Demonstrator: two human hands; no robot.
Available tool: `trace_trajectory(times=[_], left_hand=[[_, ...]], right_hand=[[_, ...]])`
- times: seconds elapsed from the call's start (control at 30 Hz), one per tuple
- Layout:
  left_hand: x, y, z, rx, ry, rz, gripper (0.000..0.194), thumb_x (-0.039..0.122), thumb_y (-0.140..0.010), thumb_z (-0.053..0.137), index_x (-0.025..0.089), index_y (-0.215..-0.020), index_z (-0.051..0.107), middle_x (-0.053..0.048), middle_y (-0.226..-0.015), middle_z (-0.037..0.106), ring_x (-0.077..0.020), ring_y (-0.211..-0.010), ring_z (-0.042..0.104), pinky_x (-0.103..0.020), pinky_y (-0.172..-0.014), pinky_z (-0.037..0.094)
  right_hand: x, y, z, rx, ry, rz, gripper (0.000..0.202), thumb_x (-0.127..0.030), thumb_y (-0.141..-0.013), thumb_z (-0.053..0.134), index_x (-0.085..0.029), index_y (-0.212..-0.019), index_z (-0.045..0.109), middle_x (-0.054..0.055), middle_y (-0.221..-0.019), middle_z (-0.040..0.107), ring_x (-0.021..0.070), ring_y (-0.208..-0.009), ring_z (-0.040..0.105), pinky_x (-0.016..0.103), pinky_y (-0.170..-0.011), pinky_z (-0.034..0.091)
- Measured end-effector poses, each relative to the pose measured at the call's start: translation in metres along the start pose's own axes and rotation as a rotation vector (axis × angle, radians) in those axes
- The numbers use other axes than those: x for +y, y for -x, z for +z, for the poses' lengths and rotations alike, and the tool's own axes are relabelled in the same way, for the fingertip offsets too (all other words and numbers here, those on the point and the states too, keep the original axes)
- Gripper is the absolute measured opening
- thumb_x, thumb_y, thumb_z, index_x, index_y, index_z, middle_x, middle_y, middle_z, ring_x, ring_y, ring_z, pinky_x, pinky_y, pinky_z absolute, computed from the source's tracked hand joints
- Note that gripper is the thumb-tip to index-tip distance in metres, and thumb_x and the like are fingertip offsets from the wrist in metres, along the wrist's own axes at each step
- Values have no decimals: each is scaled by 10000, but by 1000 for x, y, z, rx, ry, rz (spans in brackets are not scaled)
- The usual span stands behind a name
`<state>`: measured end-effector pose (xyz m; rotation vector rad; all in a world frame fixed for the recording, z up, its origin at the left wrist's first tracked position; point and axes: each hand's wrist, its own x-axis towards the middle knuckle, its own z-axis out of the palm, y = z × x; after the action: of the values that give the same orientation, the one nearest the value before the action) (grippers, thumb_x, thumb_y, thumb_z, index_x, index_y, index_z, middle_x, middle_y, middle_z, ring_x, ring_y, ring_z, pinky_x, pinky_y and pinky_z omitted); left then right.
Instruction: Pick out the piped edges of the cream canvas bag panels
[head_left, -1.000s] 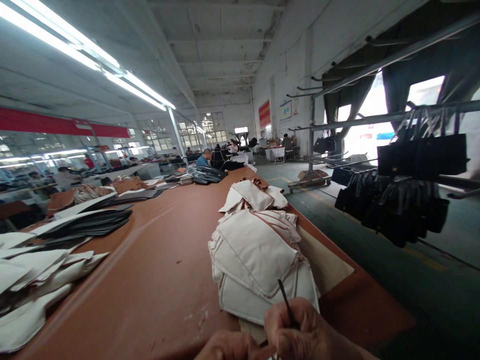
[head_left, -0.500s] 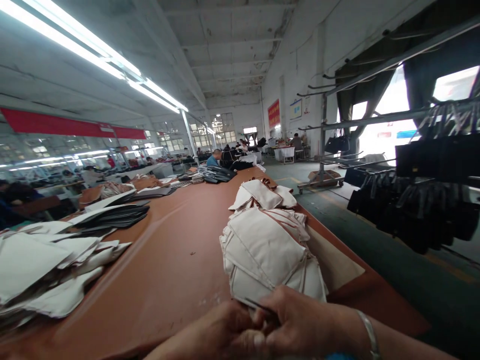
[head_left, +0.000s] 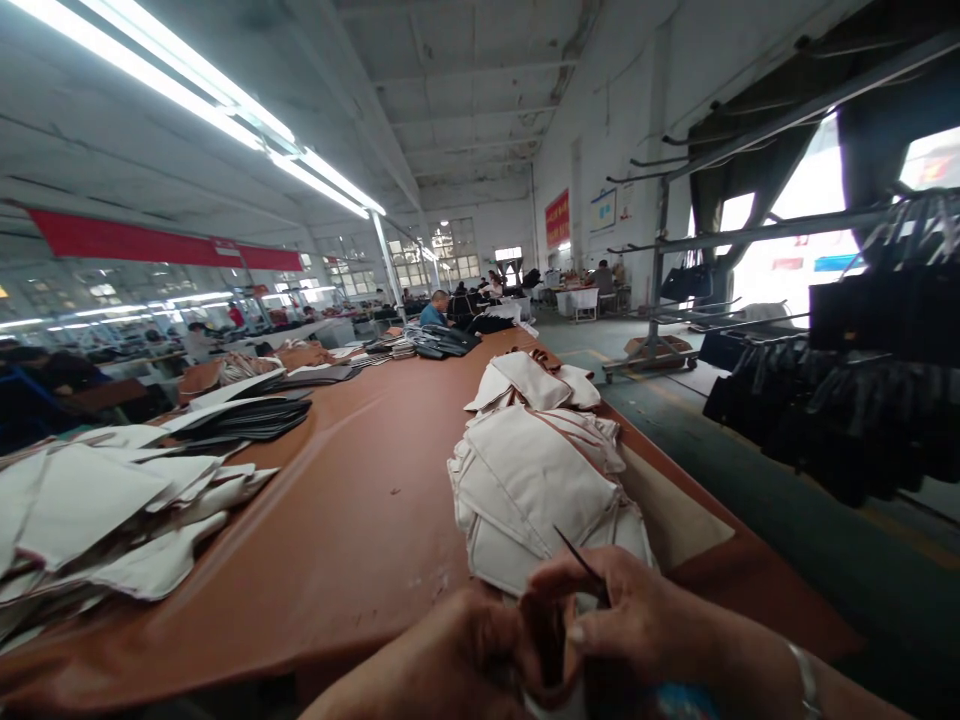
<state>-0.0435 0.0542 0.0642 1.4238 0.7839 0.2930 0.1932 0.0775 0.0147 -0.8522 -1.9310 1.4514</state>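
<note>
At the bottom centre, my left hand (head_left: 457, 655) is closed on the edge of a brown-and-white leather-like piece (head_left: 553, 655), which curls up between my hands. My right hand (head_left: 649, 620) pinches the other side of that piece. A thin, dark, pointed tool (head_left: 573, 549) sticks out up and left from between the right fingers; its kind is hard to tell. Just beyond my hands lies a heap of off-white pieces with brown edges (head_left: 536, 475), on the brown sheet covering the table (head_left: 360, 510). The lower part of the held piece is cut off by the frame.
More white pieces (head_left: 97, 510) and a dark stack (head_left: 255, 420) lie along the table's left side. A beige sheet (head_left: 679, 510) sits right of the heap. Racks of black bags (head_left: 847, 400) stand at right. A person in blue (head_left: 434, 312) is at the far end.
My hands have come apart slightly, and the piece now shows opened between them. The dark tool has swung from nearly level to pointing upward. The view has shifted a little.
</note>
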Motion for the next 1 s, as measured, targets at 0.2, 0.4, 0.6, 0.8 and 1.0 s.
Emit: trace_trajectory(times=[0.2,0.4,0.6,0.8,1.0], left_hand=[[-17,-27,4,256,-52,66,526,273,-504,966,165,-838,575,9,-805,623,-119,-699,492,-202,-551,288],[-37,-41,0,128,46,41,482,409,-560,934,136,-821,635,39,-659,521,-89,-589,416,-213,-509,251],[-28,-49,2,109,168,-22,382,446,-665,848,145,-721,620,25,-619,531,-65,-470,358,-218,-447,234],[-31,-64,4,200,200,-100,201,297,-604,747,151,-636,612,45,-518,498,-61,-407,328,-220,-428,173],[-47,-81,5,263,-22,-77,121,263,-653,610,145,-672,629,52,-538,465,-85,-487,335,-233,-468,187]], right_hand=[[-22,7,15,-28,-223,91,298,-269,-649,764,-153,-845,572,-43,-699,527,104,-623,435,202,-540,328],[-3,14,3,15,-239,221,144,-223,-686,666,-148,-780,588,-52,-628,491,84,-567,387,197,-503,282],[-8,18,0,67,-148,236,90,-236,-744,599,-165,-780,556,-50,-658,473,86,-568,394,200,-504,283],[18,15,-1,123,-283,339,104,-273,-747,561,-187,-803,543,-89,-553,369,79,-465,306,213,-447,212],[16,10,-4,165,-152,196,218,-315,-721,664,-178,-842,546,-47,-671,480,104,-583,411,208,-501,300]])
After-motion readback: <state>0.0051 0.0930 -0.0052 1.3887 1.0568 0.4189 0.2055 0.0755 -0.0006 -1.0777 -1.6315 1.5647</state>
